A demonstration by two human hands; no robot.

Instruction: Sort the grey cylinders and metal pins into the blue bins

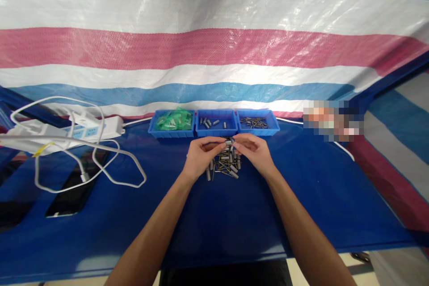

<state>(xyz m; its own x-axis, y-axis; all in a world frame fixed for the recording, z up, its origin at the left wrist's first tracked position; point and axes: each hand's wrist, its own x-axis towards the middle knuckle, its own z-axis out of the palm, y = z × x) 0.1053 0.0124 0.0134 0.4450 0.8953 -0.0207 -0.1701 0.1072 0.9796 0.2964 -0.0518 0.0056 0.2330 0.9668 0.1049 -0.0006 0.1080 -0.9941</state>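
My left hand [202,157] is closed, pinching a small grey metal cylinder [228,142] between thumb and fingers. Close against its other end, my right hand [254,152] is also closed in a pinch; whatever those fingertips hold is too small to make out. Under both hands lies a loose pile [225,166] of grey cylinders mixed with thin, brass-coloured and dark metal pins. Just beyond the fingers stands a blue bin [214,133] with several grey cylinders in it. To its right, another blue bin [259,132] contains many thin metal pins.
A third blue bin [172,134] at the left holds green plastic packets [174,119]. White power strips [112,127] with looping cables [125,183] and a black phone [72,194] occupy the table's left side. A striped tarp [214,49] hangs behind. Blurred items [330,120] sit at back right.
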